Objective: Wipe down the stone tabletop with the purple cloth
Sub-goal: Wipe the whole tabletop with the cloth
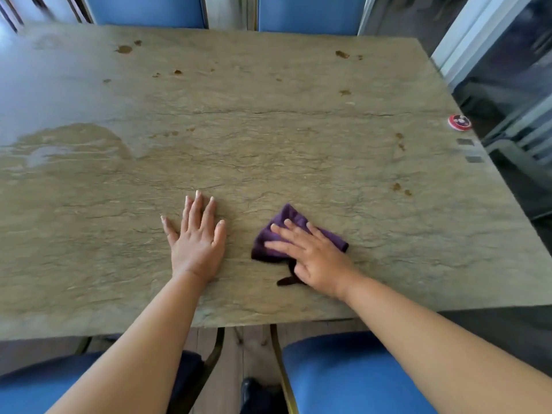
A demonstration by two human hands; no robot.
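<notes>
The stone tabletop (268, 138) is greenish-grey with dark veins and fills most of the view. A folded purple cloth (291, 218) lies on it near the front edge, right of centre. My right hand (310, 258) presses flat on the cloth with straight, spread fingers, covering its near half. My left hand (197, 240) rests palm down on the bare stone just left of the cloth, fingers straight. Several small brown stains (124, 49) dot the far side and the right side (397, 186) of the top. A wet patch (68, 144) shines at the left.
A small round red and white object (459, 122) sits at the table's right edge, with two grey stickers (466, 141) beside it. Blue chairs stand at the near side (352, 375) and the far side (310, 13). A glass wall runs along the right.
</notes>
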